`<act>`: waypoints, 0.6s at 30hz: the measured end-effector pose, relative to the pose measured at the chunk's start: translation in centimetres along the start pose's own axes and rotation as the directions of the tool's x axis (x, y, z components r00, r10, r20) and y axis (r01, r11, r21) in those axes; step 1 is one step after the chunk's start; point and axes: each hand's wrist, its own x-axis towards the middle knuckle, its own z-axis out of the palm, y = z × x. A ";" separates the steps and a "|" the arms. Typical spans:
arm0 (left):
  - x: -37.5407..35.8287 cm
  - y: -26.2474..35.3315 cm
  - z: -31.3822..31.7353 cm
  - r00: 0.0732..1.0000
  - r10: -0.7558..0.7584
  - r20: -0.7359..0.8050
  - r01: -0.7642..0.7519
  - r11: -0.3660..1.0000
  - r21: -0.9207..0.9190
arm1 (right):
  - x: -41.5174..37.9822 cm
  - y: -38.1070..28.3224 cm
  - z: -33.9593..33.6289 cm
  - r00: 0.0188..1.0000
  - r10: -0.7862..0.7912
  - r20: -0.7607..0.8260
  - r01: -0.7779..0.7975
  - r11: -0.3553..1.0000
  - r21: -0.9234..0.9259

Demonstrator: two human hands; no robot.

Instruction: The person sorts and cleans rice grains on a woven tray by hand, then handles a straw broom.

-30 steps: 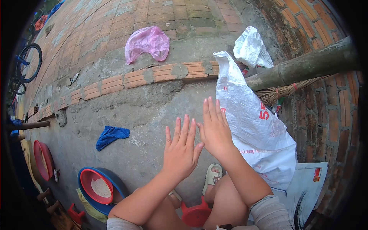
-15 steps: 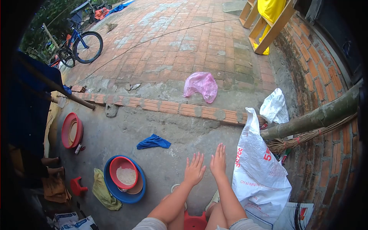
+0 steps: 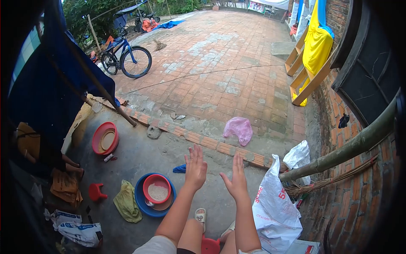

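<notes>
My left hand (image 3: 196, 170) is raised in front of me, fingers stretched upward, holding nothing. To its right my right hand (image 3: 235, 177) is also held up with the fingers extended and the thumb apart; it too is bare. A gap separates the palms. Behind my left wrist, a blue cloth (image 3: 179, 169) on the concrete is partly hidden. Left of my left forearm stands a blue basin (image 3: 139, 198), with a red bowl (image 3: 146, 186) of whitish grains inside it. A white printed sack (image 3: 277, 211) leans to the right of my right forearm.
I sit on a red stool (image 3: 210, 245). A low brick edge (image 3: 207, 142) crosses ahead, with a pink plastic bag (image 3: 239, 129) beyond it. Another red basin (image 3: 97, 139), an olive sack (image 3: 127, 203) and a small red stool (image 3: 97, 192) lie left. A bamboo pole (image 3: 351, 148) slants at right.
The view has tilted up and shifted, showing more of the brick yard. My hands have moved farther apart, and my left hand now covers part of the blue cloth.
</notes>
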 end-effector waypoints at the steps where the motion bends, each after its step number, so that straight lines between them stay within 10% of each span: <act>1: 1.3 2.1 -3.6 1.000 0.028 -0.006 -0.027 0.999 0.026 | 0.7 -2.5 -1.8 1.000 -0.024 -0.005 0.024 1.000 -0.009; 10: 4.4 17.1 -24.9 0.984 0.161 -0.080 -0.149 0.980 0.134 | 5.2 -22.4 -16.2 0.962 -0.273 -0.028 0.274 0.960 0.051; 18: 4.3 26.7 -30.9 0.949 0.267 -0.165 -0.241 0.957 0.165 | 5.4 -29.2 -24.6 0.883 -0.463 -0.077 0.466 0.884 0.036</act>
